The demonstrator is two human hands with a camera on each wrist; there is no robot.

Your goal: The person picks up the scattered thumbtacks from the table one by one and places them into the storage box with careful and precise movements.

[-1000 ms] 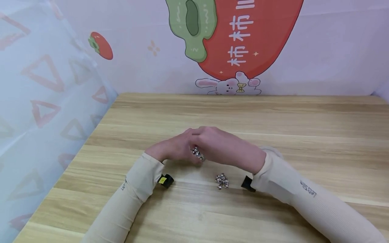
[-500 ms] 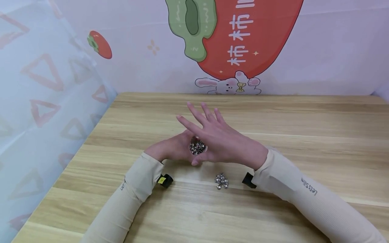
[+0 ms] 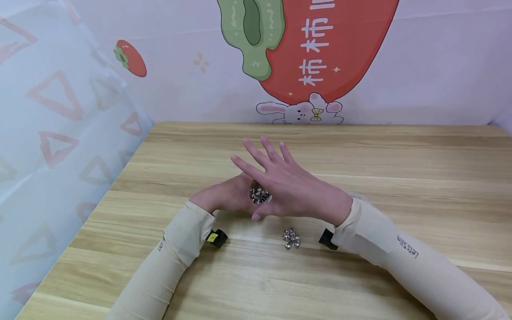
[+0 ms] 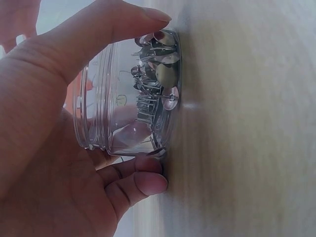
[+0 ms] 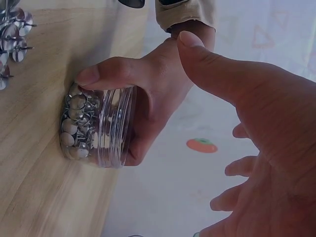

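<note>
My left hand grips a small clear jar standing on the table, thumb on one side and fingers on the other. Silvery thumbtacks lie along the jar's bottom, and the threaded rim shows bare in the right wrist view. Just above the jar hovers my right hand, its fingers spread and straight, holding nothing. In the head view it hides part of the jar and the left fingers. A loose pile of thumbtacks lies on the wood, nearer to me and right of the jar.
The wooden table runs back to a printed wall cloth. Another patterned cloth hangs along the left side. Black wrist-worn devices show beneath both sleeves.
My right hand's fingers, curled over the jar one second ago, have straightened and spread. The tacks inside the jar show more clearly. My left hand and the loose pile have stayed put.
</note>
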